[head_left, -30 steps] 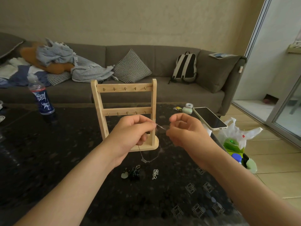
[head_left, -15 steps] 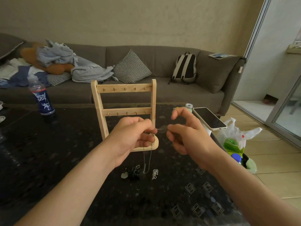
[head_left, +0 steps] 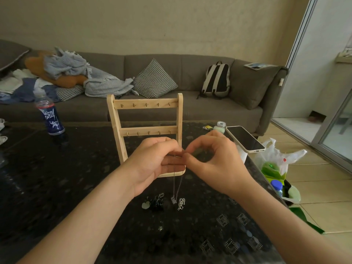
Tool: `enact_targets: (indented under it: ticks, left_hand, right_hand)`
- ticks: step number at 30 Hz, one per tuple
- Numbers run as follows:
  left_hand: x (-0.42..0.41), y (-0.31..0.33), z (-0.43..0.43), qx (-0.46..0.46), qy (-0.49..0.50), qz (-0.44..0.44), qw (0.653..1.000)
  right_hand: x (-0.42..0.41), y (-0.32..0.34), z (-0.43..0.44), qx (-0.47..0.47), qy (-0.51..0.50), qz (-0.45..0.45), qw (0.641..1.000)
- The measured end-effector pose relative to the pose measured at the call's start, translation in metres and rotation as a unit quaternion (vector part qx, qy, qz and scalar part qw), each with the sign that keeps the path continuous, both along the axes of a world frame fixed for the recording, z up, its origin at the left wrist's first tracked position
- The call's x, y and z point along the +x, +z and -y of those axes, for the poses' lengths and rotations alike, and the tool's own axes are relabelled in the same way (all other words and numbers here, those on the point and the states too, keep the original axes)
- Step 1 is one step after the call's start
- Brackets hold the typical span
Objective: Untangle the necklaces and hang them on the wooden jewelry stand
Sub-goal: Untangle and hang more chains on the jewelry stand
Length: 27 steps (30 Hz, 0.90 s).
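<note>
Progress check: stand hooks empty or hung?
Empty. Both hook rows on the stand are bare; the chain dangles from the left hand and right hand, in front.

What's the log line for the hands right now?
step: untangle | left hand: pinches silver necklace | right hand: pinches it too | wooden stand: hooks bare

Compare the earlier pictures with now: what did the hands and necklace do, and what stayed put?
The left hand and right hand closed together until they meet, both pinching the silver necklace. Its chain, earlier stretched between them, now hangs straight down, doubled. The wooden stand, dark tangle, silver pile and phone stayed put.
</note>
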<state>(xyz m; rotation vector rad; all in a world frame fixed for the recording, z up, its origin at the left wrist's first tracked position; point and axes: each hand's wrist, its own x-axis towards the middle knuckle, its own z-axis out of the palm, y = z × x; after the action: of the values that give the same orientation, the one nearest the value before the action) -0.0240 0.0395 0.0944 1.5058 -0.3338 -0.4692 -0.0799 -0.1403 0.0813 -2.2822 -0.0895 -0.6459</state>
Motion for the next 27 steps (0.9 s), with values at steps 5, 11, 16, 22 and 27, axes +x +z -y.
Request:
enact_targets:
  ticks: [5,11,16,22,27]
  left_hand:
    - [-0.0015,0.0009,0.0018,0.000,-0.009,-0.001,1.000]
    - [0.0005,-0.0005,0.0029,0.043,0.015,0.028,0.999]
    - [0.0029,-0.0020,0.0029,0.102,0.044,0.088,0.990]
    - [0.0031,-0.0012,0.0005,0.135,0.030,0.102,0.985]
    - [0.0024,0.0013,-0.0021,0.121,0.029,0.093,0.988]
  right_hand:
    - [0.0004,-0.0008,-0.0020,-0.019,-0.016,0.009,1.000]
    - [0.0015,0.0021,-0.0032,-0.046,0.012,-0.037,0.998]
    - [0.0031,0.0027,0.0013,-0.038,0.017,-0.068,0.997]
    - [0.0008,0.0048,0.0013,-0.001,0.067,-0.113,0.991]
    - [0.0022,0.0013,0.0018,-0.018,0.055,-0.058,0.997]
